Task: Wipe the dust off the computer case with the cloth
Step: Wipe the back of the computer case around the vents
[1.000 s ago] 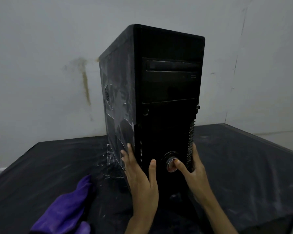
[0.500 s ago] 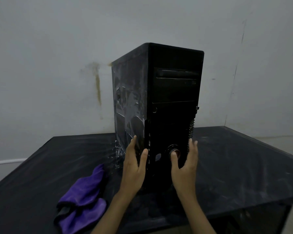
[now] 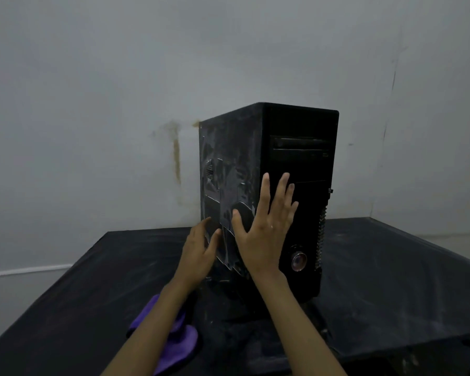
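A black computer case (image 3: 301, 164) stands upright on the black table (image 3: 391, 289), its left side panel streaked with grey dust. My right hand (image 3: 266, 226) is spread with straight fingers in front of the case's front left edge. My left hand (image 3: 198, 251) is at the lower part of the dusty side panel, fingers relaxed; whether it touches the panel is unclear. A purple cloth (image 3: 174, 346) lies crumpled on the table near the front edge, partly hidden under my left forearm. Neither hand holds anything.
Grey walls stand close behind and to the right of the table. A brown stain (image 3: 176, 156) runs down the back wall left of the case. The tabletop carries dust smears, and its front edge is near the bottom of the view.
Both hands have left the lower front of the case, moving up and left; the right hand now spreads higher. The view has pulled back, so the case appears farther away.
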